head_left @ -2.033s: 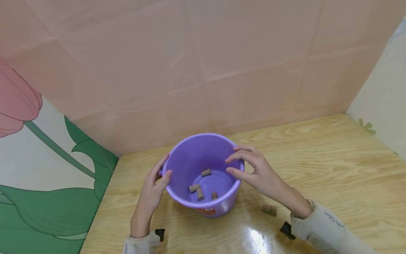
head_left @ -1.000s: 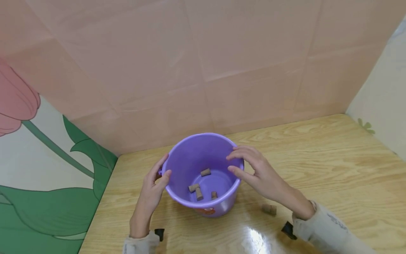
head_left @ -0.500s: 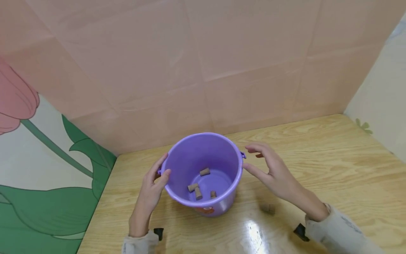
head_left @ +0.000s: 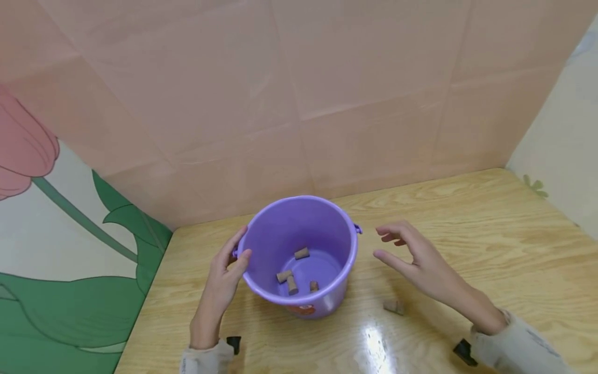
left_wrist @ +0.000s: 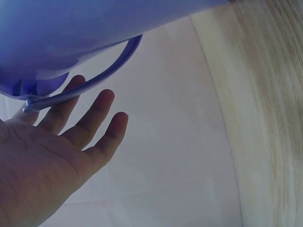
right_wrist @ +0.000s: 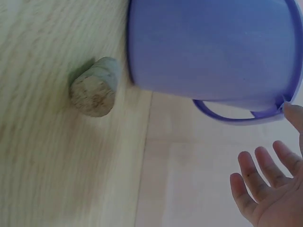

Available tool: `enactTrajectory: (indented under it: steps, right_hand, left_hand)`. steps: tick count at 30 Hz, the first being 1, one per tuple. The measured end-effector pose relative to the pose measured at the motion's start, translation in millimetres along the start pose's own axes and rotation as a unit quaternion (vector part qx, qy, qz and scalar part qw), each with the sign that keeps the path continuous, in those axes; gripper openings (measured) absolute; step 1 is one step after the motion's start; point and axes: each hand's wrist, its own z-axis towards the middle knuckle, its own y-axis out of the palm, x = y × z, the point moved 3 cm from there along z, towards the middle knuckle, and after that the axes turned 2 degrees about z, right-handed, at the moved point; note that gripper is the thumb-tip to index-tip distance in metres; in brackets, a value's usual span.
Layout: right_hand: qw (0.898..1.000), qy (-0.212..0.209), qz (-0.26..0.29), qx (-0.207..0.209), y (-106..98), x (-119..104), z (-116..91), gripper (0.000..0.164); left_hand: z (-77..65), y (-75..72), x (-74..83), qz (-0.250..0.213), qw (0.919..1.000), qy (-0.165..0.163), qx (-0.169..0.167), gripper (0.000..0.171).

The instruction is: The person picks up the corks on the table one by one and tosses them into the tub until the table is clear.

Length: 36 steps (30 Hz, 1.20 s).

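Note:
A purple plastic bucket (head_left: 299, 221) stands on the wooden table, its mouth toward me. Several brown corks lie on its floor, one cork (head_left: 301, 253) toward the back. My left hand (head_left: 223, 280) holds the bucket's left rim, thumb over the edge and fingers outside. In the left wrist view, those fingers spread beside the bucket's handle (left_wrist: 109, 71). To the right of the bucket, my right hand (head_left: 422, 265) hovers with loosely bent fingers and nothing between them. Below it, a loose cork (head_left: 394, 306) lies on its side on the table, close up in the right wrist view.
The wood-grain table (head_left: 490, 249) ends at a wall covered with a pinkish sheet (head_left: 299, 104). On the left is a panel with a painted tulip and green leaves (head_left: 70, 311); a pale wall (head_left: 565, 156) borders the right side.
My right hand has left the bucket's right rim and moved right, exposing the handle joint there. The left hand, bucket and corks have stayed in place.

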Motion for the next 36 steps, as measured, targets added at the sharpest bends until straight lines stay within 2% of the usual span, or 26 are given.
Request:
enactTrajectory:
  steps: [7,16,23,28,36]
  right_hand:
    - [0.998,0.040,-0.032,-0.032,-5,6,-9,0.033]
    - [0.988,0.089,-0.043,-0.117,-5,15,-21,0.026]
    - [0.984,0.071,-0.063,-0.149,-6,26,-30,0.033]
    - [0.976,0.083,-0.076,-0.189,-6,34,-34,0.041]
    - [0.969,0.076,-0.058,-0.226,-4,42,-44,0.045]
  left_hand:
    - [-0.7,-0.5,1.0,0.001,1.0000,0.000,0.000,0.049]
    - [-0.2,-0.4,-0.3,0.001,1.0000,-0.007,-0.001,0.049]
    - [-0.5,-0.5,0.2,-0.001,1.0000,0.001,0.002,0.049]
    - [-0.2,-0.3,-0.3,-0.003,1.0000,-0.002,0.001,0.049]
    - [0.5,0.0,-0.7,-0.005,1.0000,-0.006,-0.003,0.049]
